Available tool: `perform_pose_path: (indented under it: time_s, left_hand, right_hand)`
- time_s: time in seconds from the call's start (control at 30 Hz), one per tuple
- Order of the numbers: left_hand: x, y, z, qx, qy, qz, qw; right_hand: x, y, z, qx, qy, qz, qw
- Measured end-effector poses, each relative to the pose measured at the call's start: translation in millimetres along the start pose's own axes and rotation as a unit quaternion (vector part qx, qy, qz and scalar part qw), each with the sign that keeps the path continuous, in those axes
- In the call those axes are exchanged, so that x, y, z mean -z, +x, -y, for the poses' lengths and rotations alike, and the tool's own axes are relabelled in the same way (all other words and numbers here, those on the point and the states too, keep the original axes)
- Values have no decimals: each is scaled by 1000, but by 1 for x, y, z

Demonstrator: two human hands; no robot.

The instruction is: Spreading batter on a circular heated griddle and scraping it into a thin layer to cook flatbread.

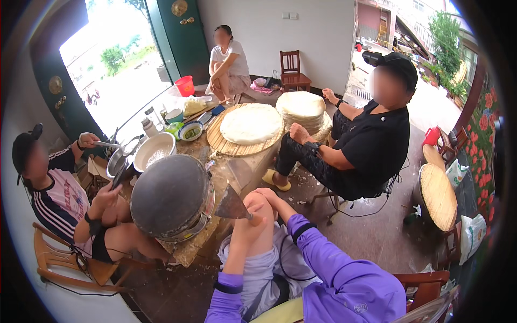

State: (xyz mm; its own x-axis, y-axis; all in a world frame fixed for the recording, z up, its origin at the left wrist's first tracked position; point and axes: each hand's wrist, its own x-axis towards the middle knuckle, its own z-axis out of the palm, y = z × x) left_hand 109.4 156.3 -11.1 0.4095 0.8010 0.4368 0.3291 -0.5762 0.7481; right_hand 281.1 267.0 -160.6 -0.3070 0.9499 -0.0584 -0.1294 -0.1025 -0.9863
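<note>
My left hand [249, 227] grips the handle of a triangular metal scraper [231, 205], whose wide blade points toward the table. My right hand [267, 195] rests over my bent knee, just beyond the left one, and no object shows in it. In front of me to the left, a dark round griddle [171, 196] sits domed on a metal stove [196, 230] at the table corner. Farther back, a pale round flatbread [251, 124] lies on a round slatted mat [220, 139]. A tall stack of flatbreads [301, 105] stands to its right.
Across the wooden table [242, 169] are a white basin [155, 149], a bowl of green sauce [190, 131] and bottles. A person at left [60, 189] holds a ladle [107, 144]; another sits at right [355, 141], one at the back [230, 60]. A lidded vat [438, 198] stands right.
</note>
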Motion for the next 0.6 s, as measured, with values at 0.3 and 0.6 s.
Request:
perform_pose_path:
  time_s: [0.3, 0.6]
  left_hand:
    - [10, -1, -3, 8, -10, -14, 1000]
    - [22, 7, -33, 23, -39, -7, 999]
  right_hand:
    - [-50, -44, 122, -206, -7, -120, 971]
    - [-58, -57, 99, -18, 109, -120, 987]
